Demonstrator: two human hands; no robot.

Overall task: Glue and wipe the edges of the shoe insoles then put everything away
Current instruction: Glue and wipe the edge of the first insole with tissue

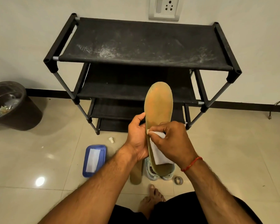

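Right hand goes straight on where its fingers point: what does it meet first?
The edge of the insole, which the right hand presses through the white wipe; directly beyond, probably the left hand.

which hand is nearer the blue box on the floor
Left. The left hand grips the insole just right of the blue box; the right hand, pinching a wipe, is farther right.

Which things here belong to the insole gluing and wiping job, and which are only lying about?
For the job: insole, white wipe, second insole, shoe, blue box.
Lying about: bin, wall socket, tape roll.
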